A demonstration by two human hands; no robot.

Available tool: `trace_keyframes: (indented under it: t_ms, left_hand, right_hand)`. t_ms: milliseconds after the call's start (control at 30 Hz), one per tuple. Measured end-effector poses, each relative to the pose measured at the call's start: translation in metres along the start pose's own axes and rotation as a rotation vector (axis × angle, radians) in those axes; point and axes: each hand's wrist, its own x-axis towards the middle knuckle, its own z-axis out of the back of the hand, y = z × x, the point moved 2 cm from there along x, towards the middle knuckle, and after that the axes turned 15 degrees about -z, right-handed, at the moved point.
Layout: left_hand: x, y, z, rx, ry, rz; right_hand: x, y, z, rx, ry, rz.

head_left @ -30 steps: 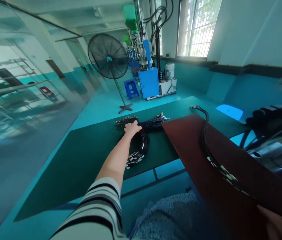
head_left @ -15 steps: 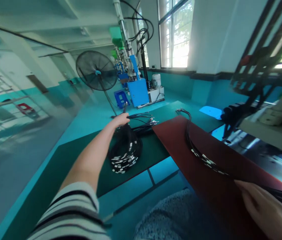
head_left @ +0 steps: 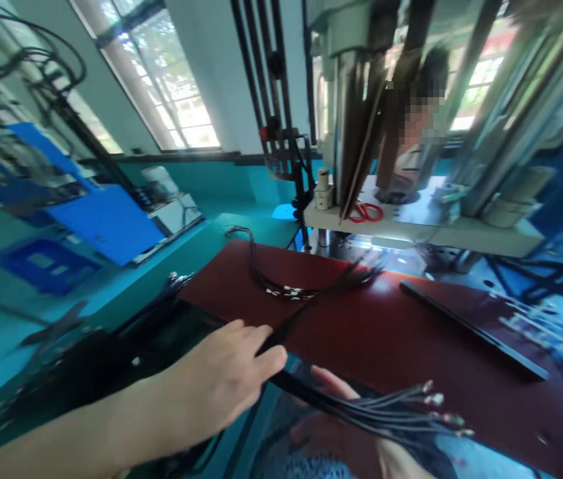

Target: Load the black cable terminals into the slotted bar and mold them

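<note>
A black cable bundle (head_left: 376, 416) is held by the partly hidden right hand (head_left: 341, 432); whether the blurred left hand (head_left: 224, 379) grips anything cannot be told.

The cables (head_left: 361, 414) have smooth black plastic sheaths and shiny metal tips (head_left: 434, 399); the reddish-brown worktop (head_left: 411, 332) looks smooth and faintly glossy.

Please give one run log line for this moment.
left hand: open, touching black cable bundle | right hand: holding bundle | near: red-brown board
</note>
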Motion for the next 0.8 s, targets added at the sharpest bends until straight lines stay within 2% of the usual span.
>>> trace_keyframes:
  t_ms: [67, 133, 200, 333, 400, 500, 533, 600, 700, 767, 800]
  left_hand:
    - [0.035, 0.005, -0.014, 0.097, 0.066, -0.180]
    - [0.063, 0.017, -0.027, 0.168, 0.101, -0.307]
    - [0.087, 0.030, -0.041, 0.217, 0.106, -0.385]
    - [0.124, 0.045, -0.073, 0.207, 0.077, -0.464]
    - [0.135, 0.046, -0.085, 0.192, 0.002, -0.467]
    - [0.141, 0.042, -0.093, 0.207, -0.144, -0.452]
    - [0.140, 0.040, -0.095, 0.216, -0.183, -0.428]
    - [0.134, 0.034, -0.098, 0.223, -0.254, -0.363]
    - [0.116, 0.021, -0.107, 0.186, -0.331, -0.284]
    - [0.101, 0.011, -0.119, 0.126, -0.290, -0.231]
    - [0.093, 0.007, -0.126, 0.078, -0.230, -0.201]
  right_hand:
    - [-0.008, -0.015, 0.015, 0.349, -0.178, 0.018]
    - [-0.015, -0.019, 0.029, 0.551, -0.333, 0.013]
    - [-0.020, -0.016, 0.043, 0.618, -0.414, -0.023]
    - [-0.024, -0.009, 0.075, 0.686, -0.491, -0.211]
    - [-0.028, -0.010, 0.085, 0.669, -0.449, -0.328]
    - [-0.032, -0.013, 0.083, 0.484, -0.146, -0.544]
    - [-0.032, -0.013, 0.079, 0.425, -0.076, -0.565]
    - [-0.027, -0.008, 0.076, 0.392, -0.091, -0.434]
    - [-0.015, 0.010, 0.081, 0.498, -0.316, -0.009]
    - [-0.010, 0.023, 0.090, 0.580, -0.450, 0.201]
    - [-0.009, 0.028, 0.095, 0.609, -0.500, 0.260]
